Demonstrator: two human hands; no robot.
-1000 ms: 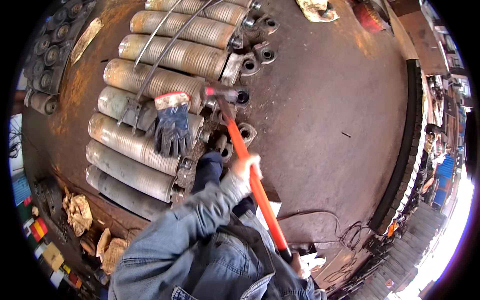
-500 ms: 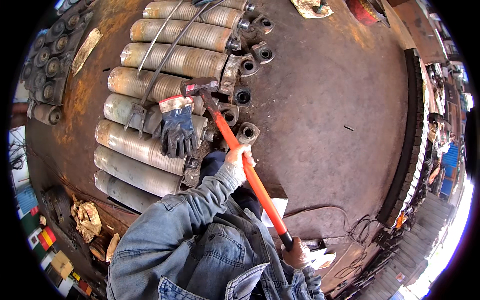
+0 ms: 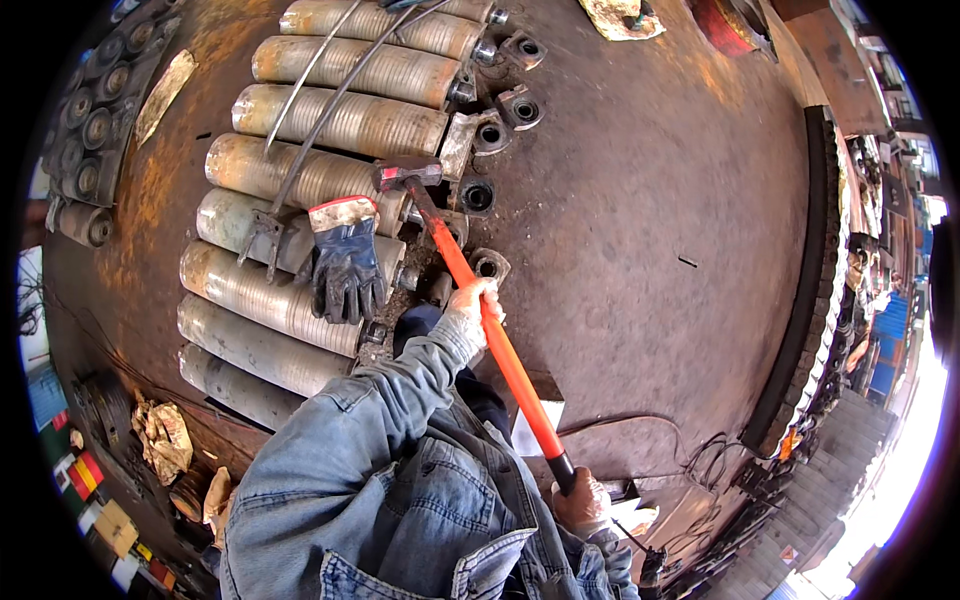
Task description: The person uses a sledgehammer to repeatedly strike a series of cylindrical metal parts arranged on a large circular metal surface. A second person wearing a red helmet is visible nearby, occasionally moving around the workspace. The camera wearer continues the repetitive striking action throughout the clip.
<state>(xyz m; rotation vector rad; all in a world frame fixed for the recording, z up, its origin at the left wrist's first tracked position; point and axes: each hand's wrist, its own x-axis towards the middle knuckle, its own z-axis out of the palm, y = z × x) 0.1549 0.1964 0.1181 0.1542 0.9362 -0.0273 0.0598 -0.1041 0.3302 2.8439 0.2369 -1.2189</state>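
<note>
Through the head camera I have both hands on the sledgehammer [image 3: 513, 372]: the left hand [image 3: 472, 300] is wrapped around the middle of its orange handle, and the right hand [image 3: 582, 500] grasps the black grip at its near end. The handle slants away from me to the left, and the hammer head [image 3: 408, 174], dark with a red patch, is at the right end of a ribbed metal cylinder [image 3: 290, 168]; I cannot tell whether the two touch. That cylinder lies in a row of others on the brown floor [image 3: 640, 220], toward its left edge, their ends pointing left and right. A blue-black work glove [image 3: 346, 262] with a red-trimmed cuff rests across the cylinders just left of the handle, beside the forked plate of a long metal bar [image 3: 318, 128]. Along the row's right ends I see loose metal lugs [image 3: 521, 108] with round holes. A black ribbed strip [image 3: 822, 260] curves along the floor's right edge, a red drum [image 3: 735, 25] sits by its far right corner, and a dark cable [image 3: 640, 416] trails toward the near right corner.
</note>
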